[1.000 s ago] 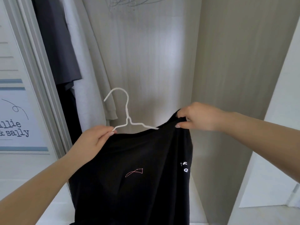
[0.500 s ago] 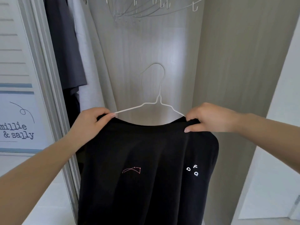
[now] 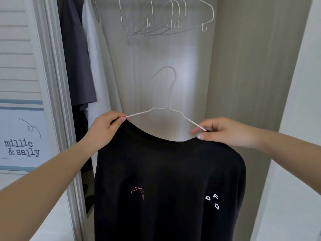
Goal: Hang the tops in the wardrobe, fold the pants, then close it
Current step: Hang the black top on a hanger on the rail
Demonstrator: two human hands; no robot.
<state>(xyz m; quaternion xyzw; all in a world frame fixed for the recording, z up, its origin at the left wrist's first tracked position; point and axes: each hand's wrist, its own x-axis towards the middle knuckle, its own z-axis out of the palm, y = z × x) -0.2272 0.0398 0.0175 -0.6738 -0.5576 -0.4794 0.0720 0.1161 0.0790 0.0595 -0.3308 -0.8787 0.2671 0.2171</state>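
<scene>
A black top point(image 3: 166, 180) with small stitched marks hangs on a white wire hanger point(image 3: 169, 108) in front of the open wardrobe point(image 3: 243, 75). My left hand point(image 3: 106, 129) grips the top's left shoulder together with the hanger's arm. My right hand point(image 3: 225, 132) pinches the right shoulder and the hanger's other arm. The hanger's hook points up, free of any rail. The top's lower part runs out of the frame.
Several empty white hangers point(image 3: 166, 18) hang at the top of the wardrobe. A dark grey top point(image 3: 78, 63) and a white garment point(image 3: 97, 66) hang at the left inside. The wardrobe's left frame point(image 3: 52, 84) and a sign reading "millie & sally" point(image 3: 21, 148) stand at the left.
Both hands have spread the top wide on the hanger and lifted it. The hanger now sits level with its hook upright, and the right shoulder is pulled over its arm.
</scene>
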